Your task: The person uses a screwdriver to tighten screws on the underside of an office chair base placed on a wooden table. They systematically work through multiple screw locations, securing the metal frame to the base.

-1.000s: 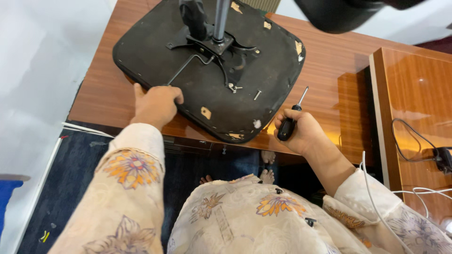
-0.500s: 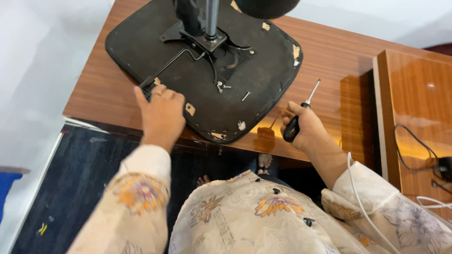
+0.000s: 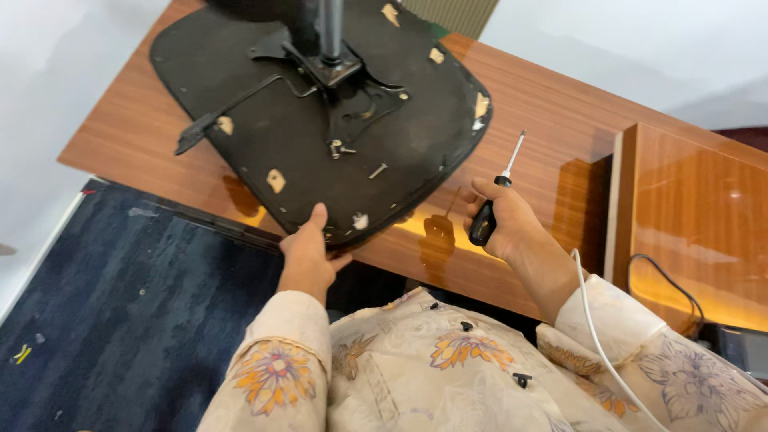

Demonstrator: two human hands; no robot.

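Note:
An upturned black office chair seat [image 3: 264,96] lies on the wooden desk [image 3: 544,104], its metal mechanism and gas column [image 3: 330,48] pointing up. Loose screws [image 3: 356,158] rest on the seat's underside, and a black lever [image 3: 232,108] sticks out to the left. My left hand [image 3: 308,252] grips the seat's near edge, which overhangs the desk. My right hand [image 3: 500,220] holds a black-handled screwdriver [image 3: 494,200] upright over the desk, to the right of the seat and apart from it.
A raised wooden side unit [image 3: 696,200] stands at the right with dark cables [image 3: 664,280] beside it. A white cable [image 3: 596,320] runs over my right sleeve. Dark blue carpet [image 3: 128,304] covers the floor below the desk's left edge.
The seat has turned and slid so its near edge overhangs the desk. My left hand moved from the lever side to that near edge. My right hand kept the screwdriver.

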